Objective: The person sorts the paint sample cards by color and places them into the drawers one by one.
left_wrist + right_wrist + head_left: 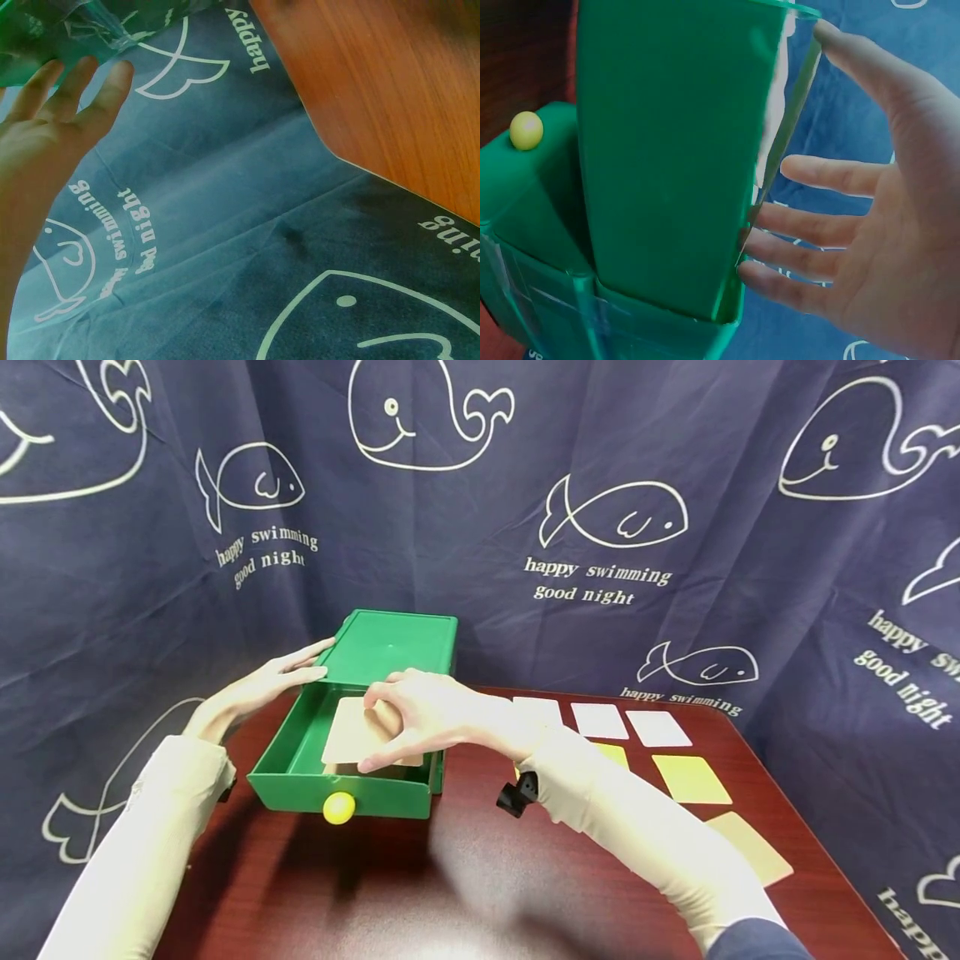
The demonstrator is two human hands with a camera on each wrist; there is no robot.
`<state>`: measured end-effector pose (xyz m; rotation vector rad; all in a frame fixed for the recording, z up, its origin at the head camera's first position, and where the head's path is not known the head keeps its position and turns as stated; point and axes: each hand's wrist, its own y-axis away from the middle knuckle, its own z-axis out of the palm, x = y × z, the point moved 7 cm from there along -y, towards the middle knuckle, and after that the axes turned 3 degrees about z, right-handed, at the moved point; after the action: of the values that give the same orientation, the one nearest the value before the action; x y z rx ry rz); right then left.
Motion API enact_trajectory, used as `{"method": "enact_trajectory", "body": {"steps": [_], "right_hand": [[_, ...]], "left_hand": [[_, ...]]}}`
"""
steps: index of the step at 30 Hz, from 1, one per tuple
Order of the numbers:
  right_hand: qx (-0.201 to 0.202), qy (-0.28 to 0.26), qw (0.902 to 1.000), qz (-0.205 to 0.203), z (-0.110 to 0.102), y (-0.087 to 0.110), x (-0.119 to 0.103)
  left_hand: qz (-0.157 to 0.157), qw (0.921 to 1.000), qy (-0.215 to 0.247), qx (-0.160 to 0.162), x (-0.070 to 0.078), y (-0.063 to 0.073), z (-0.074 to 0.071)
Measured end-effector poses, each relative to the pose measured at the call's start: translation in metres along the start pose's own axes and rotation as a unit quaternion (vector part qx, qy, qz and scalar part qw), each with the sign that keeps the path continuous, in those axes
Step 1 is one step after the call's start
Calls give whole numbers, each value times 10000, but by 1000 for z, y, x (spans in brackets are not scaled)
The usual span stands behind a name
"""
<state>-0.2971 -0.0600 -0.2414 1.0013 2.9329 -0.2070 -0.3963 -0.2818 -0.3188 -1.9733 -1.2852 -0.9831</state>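
Note:
A green box stands on the table with its drawer pulled out toward me; a yellow knob sits on the drawer's front. My right hand holds a beige card by its edges over the drawer. In the right wrist view the card appears nearly edge-on, with the thumb at one end and fingertips along the other. Against the box's left side rests my left hand, its fingers fairly straight. The left wrist view shows those fingertips by the green plastic.
On the right of the reddish-brown table lie white cards, yellow cards and another beige card. My right forearm partly covers some of them. Behind the table hangs a dark blue curtain with fish and whale drawings.

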Motion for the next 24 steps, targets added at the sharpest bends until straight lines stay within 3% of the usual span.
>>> {"method": "enact_trajectory", "body": {"steps": [13, 20, 24], "right_hand": [[-165, 741, 9968, 243, 27, -12, -8], [-94, 239, 9995, 155, 23, -4, -7], [353, -153, 9993, 32, 7, 14, -1]], "left_hand": [[20, 9998, 206, -1, 0, 1, 1], [31, 9999, 168, -21, 1, 2, 2], [61, 9998, 192, 29, 1, 2, 2]]}}
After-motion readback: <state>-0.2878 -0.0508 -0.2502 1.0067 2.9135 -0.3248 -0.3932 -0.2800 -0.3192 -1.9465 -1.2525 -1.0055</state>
